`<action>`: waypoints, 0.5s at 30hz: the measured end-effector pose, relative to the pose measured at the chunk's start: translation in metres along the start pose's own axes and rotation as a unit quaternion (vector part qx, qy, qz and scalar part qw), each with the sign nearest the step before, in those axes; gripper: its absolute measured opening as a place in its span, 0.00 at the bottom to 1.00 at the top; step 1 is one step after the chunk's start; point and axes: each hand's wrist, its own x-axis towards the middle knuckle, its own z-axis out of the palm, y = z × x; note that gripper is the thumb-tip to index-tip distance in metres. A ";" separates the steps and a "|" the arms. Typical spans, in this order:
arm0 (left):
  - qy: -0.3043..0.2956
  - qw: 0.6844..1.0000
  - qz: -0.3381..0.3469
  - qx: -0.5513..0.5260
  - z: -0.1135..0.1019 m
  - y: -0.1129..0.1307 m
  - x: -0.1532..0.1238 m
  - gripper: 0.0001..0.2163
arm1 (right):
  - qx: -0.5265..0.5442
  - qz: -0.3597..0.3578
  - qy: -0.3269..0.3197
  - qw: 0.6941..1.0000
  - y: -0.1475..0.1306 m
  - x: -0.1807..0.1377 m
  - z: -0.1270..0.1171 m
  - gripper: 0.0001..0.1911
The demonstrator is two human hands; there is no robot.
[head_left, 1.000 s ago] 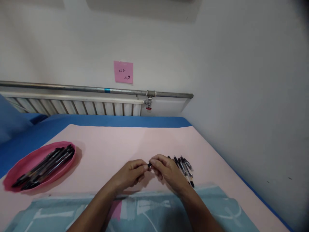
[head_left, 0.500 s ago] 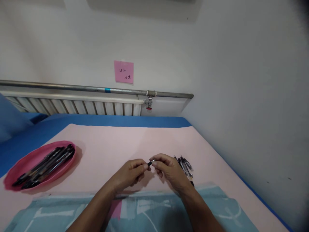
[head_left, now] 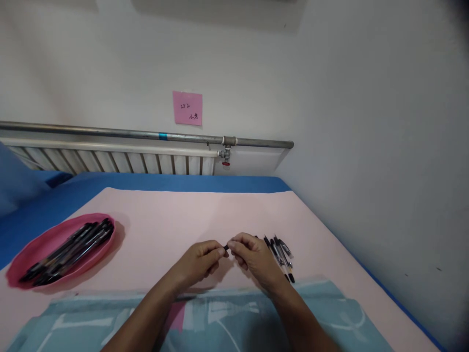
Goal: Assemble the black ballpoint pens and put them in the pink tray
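Observation:
Between my two hands, over the middle of the pink surface, is a slim black pen (head_left: 226, 247); only a short dark length shows, as fingers cover the rest. My left hand (head_left: 203, 259) pinches one end with thumb and forefinger. From the other side, my right hand (head_left: 252, 254) closes thumb and fingertips on it, almost touching the left fingertips. Just right of that hand lie several black, clear and silver pens or pen parts (head_left: 282, 254), partly hidden by it.
At the left, a pink oval tray (head_left: 106, 252) holds a pile of black pens (head_left: 78, 249). Light-blue patterned cloth (head_left: 227, 318) lies along the near edge under my forearms. Behind are a blue border (head_left: 183, 183), a radiator (head_left: 139, 161) and a metal pipe (head_left: 198, 138).
My right hand's fingers have shifted slightly along the pen, covering a silvery bit that showed before. More of the pen parts beside that hand show now. The left hand has hardly moved.

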 end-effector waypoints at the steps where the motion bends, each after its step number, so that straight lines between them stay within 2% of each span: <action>1: 0.005 1.000 0.003 0.010 0.000 0.000 0.000 0.14 | -0.002 0.001 0.003 1.000 0.001 0.000 0.001 0.13; 10: 0.001 1.000 -0.005 -0.012 0.000 0.001 -0.001 0.13 | 0.060 0.017 0.003 0.998 -0.009 -0.003 0.002 0.12; 15: 0.059 0.993 0.069 0.081 0.003 0.000 -0.001 0.12 | 0.030 -0.003 0.033 0.999 -0.001 0.001 0.002 0.12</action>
